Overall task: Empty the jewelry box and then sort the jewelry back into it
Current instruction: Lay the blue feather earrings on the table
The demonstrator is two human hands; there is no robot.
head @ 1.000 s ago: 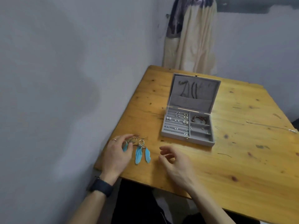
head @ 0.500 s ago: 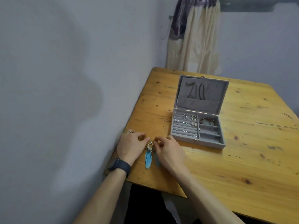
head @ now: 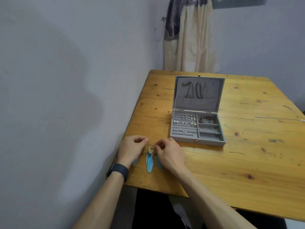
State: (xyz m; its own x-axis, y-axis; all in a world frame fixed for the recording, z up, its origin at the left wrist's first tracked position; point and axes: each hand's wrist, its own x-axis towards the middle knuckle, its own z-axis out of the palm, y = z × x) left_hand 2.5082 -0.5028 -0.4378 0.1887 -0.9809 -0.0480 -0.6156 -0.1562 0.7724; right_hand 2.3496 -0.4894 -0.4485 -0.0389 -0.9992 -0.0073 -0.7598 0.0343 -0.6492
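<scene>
I am watching the left hand [head: 132, 148] and the right hand [head: 170, 152] working at the near left corner of the wooden table [head: 247, 162]. Both are curling their fingers and pinching the top of the blue feather pendant [head: 149, 160], its feathers lying on the wood between them. The grey jewelry box [head: 209, 142] is standing open just beyond the right hand, holding earrings [head: 184, 124], with necklaces [head: 196, 90] hanging in its lid [head: 214, 90].

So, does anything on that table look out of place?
A thin chain lies alone near the table's right edge, far from the open jewelry box and the blue feather earrings. Nothing looks spilled or damaged.
</scene>
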